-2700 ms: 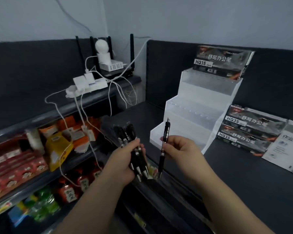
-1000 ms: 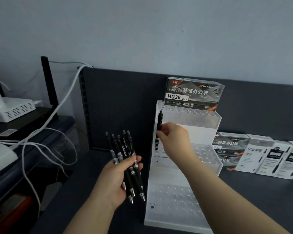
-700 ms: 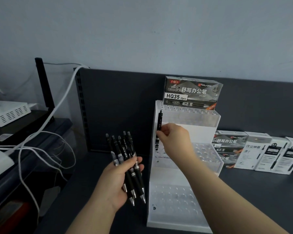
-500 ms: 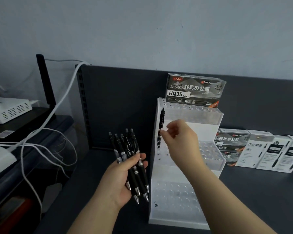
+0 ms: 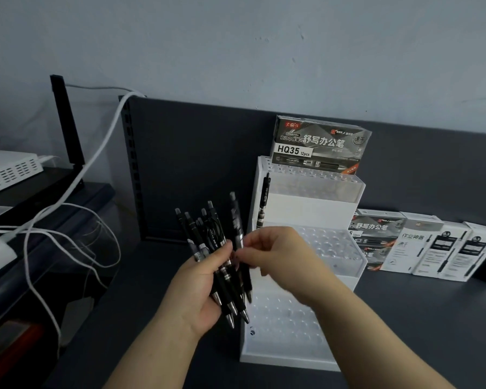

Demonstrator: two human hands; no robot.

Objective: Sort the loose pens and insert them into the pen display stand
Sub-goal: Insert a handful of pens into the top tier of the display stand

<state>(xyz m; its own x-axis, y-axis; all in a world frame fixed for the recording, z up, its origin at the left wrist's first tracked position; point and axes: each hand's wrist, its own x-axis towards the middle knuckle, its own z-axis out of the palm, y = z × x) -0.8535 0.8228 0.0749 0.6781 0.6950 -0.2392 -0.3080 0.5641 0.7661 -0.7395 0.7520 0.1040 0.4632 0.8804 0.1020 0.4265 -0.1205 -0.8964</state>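
Observation:
A white tiered pen display stand (image 5: 306,209) with rows of holes stands on the dark shelf. One black pen (image 5: 264,199) stands upright in the far left hole of its middle tier. My left hand (image 5: 199,284) grips a bundle of several black pens (image 5: 208,240), tips pointing down. My right hand (image 5: 278,255) is in front of the stand's middle tier and pinches one pen (image 5: 237,228) at the right side of that bundle.
A dark HQ35 pen box (image 5: 320,144) sits on top of the stand. More pen boxes (image 5: 421,245) line the back wall to the right. At the left are a white router (image 5: 9,169), a black antenna (image 5: 68,122) and loose white cables (image 5: 68,228).
My right hand let go of the pen it set in the stand's middle tier, moved down and left, and now pinches a pen in the bundle. My left hand kept its grip.

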